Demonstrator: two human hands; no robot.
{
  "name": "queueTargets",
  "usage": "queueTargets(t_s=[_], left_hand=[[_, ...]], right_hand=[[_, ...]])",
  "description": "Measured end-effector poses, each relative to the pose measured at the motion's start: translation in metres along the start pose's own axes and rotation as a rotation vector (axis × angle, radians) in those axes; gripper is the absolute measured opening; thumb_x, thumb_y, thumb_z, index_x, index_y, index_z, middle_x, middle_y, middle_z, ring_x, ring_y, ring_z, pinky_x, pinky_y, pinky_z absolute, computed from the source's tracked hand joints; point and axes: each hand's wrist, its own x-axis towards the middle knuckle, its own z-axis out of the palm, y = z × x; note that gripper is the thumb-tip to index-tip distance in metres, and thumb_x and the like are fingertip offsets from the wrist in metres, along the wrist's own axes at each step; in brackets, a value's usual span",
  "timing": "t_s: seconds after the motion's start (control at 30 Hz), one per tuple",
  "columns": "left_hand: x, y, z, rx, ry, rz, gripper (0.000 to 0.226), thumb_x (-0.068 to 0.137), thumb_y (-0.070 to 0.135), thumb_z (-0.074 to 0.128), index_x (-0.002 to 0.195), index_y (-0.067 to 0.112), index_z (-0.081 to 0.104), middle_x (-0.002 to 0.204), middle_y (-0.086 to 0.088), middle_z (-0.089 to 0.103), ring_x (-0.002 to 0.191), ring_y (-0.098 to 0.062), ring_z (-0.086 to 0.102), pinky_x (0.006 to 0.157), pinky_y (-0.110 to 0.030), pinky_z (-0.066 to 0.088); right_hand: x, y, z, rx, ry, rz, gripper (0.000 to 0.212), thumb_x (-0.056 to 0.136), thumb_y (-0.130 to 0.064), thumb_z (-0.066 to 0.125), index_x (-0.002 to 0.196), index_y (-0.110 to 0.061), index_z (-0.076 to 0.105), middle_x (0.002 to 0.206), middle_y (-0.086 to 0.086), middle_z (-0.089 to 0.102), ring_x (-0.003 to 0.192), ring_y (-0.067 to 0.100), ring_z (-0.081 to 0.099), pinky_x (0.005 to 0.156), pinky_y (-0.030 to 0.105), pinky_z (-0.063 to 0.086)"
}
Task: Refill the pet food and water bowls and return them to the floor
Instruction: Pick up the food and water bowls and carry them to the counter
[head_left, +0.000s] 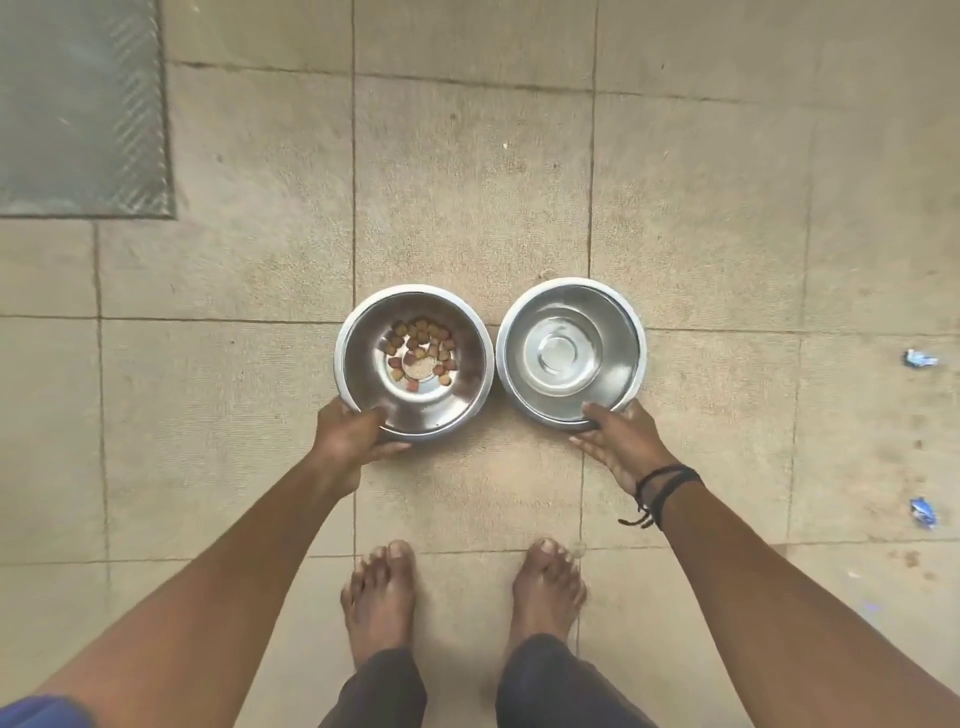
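Observation:
Two steel bowls stand side by side on the tiled floor in front of me. The food bowl (374, 332) on the left holds a small heap of brown kibble (422, 353) at its bottom. The water bowl (618, 332) on the right looks shiny, with clear water in it. My left hand (353, 434) grips the near rim of the food bowl, thumb over the edge. My right hand (621, 441) holds the near rim of the water bowl, thumb on the rim and fingers beneath.
My bare feet (382, 597) stand just behind the bowls. A grey mat (78, 104) lies at the far left. Two small blue scraps (918, 358) lie on the beige floor tiles (467, 182) at the right.

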Motion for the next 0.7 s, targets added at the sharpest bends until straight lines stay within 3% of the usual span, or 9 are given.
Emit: queueTargets(t_s=[0.13,0.27,0.37,0.5,0.6,0.7], left_hand=[[-0.048,0.013,-0.022,-0.018,0.003,0.006,0.040,0.084,-0.006,0.062,0.122,0.005,0.057,0.110,-0.020,0.069,0.078,-0.030,0.073,0.055,-0.031,0.059],[-0.138,0.026,-0.054,-0.024,0.010,0.034,0.036,0.089,-0.003,0.056,0.124,0.003,0.054,0.113,-0.021,0.068,0.078,-0.030,0.073,0.056,-0.030,0.059],[-0.219,0.040,-0.075,-0.031,-0.008,0.013,0.036,0.090,-0.005,0.054,0.125,0.002,0.053,0.114,-0.022,0.068,0.074,-0.028,0.074,0.058,-0.031,0.060],[-0.338,0.060,-0.093,-0.063,-0.049,0.029,0.034,0.091,-0.006,0.053,0.124,0.003,0.048,0.111,-0.021,0.066,0.067,-0.025,0.074,0.057,-0.032,0.061],[-0.440,0.080,-0.110,-0.113,-0.087,0.046,0.034,0.091,-0.008,0.051,0.124,0.003,0.048,0.109,-0.021,0.066,0.071,-0.029,0.074,0.060,-0.035,0.062],[-0.532,0.104,-0.127,-0.126,-0.123,0.109,0.024,0.094,-0.007,0.048,0.116,0.003,0.051,0.098,-0.017,0.068,0.068,-0.025,0.074,0.061,-0.036,0.062]], right_hand=[[-0.043,-0.006,-0.010,0.031,-0.003,-0.027,0.032,0.092,-0.005,0.062,0.119,-0.012,0.046,0.127,0.018,0.060,0.107,0.037,0.065,0.080,0.034,0.055],[-0.133,-0.020,-0.024,0.072,0.011,-0.071,0.021,0.093,-0.003,0.059,0.110,-0.013,0.050,0.114,0.015,0.062,0.087,0.031,0.066,0.083,0.036,0.054],[-0.217,-0.038,-0.033,0.067,0.021,-0.113,0.018,0.093,-0.001,0.057,0.103,-0.015,0.054,0.106,0.011,0.064,0.079,0.025,0.066,0.071,0.028,0.059],[-0.330,-0.060,-0.050,0.008,0.023,-0.162,0.021,0.093,0.000,0.056,0.113,-0.007,0.054,0.108,0.019,0.065,0.081,0.029,0.067,0.061,0.023,0.059],[-0.427,-0.078,-0.073,0.001,0.039,-0.183,0.019,0.091,-0.001,0.058,0.109,-0.008,0.055,0.110,0.023,0.066,0.095,0.038,0.069,0.070,0.031,0.060],[-0.515,-0.100,-0.096,-0.005,0.045,-0.221,0.015,0.090,0.000,0.057,0.101,-0.010,0.058,0.106,0.022,0.067,0.094,0.037,0.069,0.077,0.040,0.060]])
